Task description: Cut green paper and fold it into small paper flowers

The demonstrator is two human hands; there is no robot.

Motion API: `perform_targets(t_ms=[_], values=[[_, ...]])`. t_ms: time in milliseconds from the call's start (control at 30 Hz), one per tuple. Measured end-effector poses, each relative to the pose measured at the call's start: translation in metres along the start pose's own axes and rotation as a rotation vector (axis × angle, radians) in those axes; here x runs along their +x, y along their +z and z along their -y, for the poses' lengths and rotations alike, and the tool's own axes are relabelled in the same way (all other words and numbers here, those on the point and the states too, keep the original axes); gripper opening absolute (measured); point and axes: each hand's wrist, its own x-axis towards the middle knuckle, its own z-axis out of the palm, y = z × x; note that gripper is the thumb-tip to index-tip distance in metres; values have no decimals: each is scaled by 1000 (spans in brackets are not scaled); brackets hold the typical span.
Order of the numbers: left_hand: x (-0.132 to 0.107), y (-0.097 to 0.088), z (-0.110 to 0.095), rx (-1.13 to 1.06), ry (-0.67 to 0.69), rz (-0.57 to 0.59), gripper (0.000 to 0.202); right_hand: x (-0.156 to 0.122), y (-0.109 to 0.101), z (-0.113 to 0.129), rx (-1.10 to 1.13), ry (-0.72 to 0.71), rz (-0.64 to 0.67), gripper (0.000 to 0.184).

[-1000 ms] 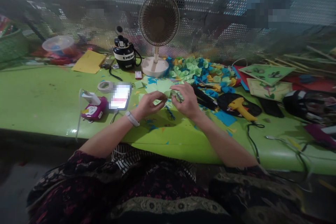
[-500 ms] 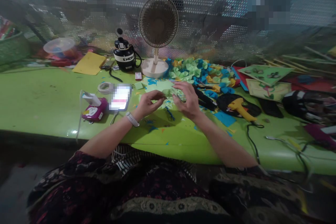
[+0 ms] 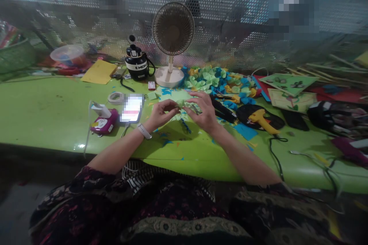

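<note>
A small crumpled light green paper piece (image 3: 181, 103), flower-like in shape, is between my fingertips above the tabletop. My left hand (image 3: 163, 115), with a white band at the wrist, pinches its left side with thumb and forefinger. From the right, my right hand (image 3: 204, 114) has thumb and forefinger on the same piece, its other fingers loosely bent. Under the hands lies a thin dark blue twisted strip (image 3: 185, 126) among paper scraps. Light green paper sheets (image 3: 179, 95) lie just behind the hands, partly covered by them.
Behind stand a fan (image 3: 169, 76) and a black bottle (image 3: 137, 67). Many folded paper flowers (image 3: 211, 78) are heaped to their right. A yellow glue gun (image 3: 263, 120) lies at right. Left of my hands are a lit phone (image 3: 132, 108), a tape roll (image 3: 115, 98) and a purple box (image 3: 105, 122).
My right hand's thumb and forefinger have closed in towards the left hand. The light green paper piece now shows more plainly between the fingertips. The view has tilted slightly.
</note>
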Motion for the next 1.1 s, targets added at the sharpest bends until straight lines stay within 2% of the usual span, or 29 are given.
perform_targets(t_ms=[367, 733, 1000, 1100], values=[[0, 1, -7, -15, -36, 21, 15, -5, 3, -4, -20, -23, 99, 11], [0, 1, -10, -17, -51, 29, 13, -4, 4, -4, 13, -13, 106, 10], [1, 1, -9, -35, -56, -9, 15, -1, -7, 4, 66, -7, 169, 28], [1, 1, -7, -57, -70, -20, 18, 0, -8, 4, 71, -6, 123, 27]])
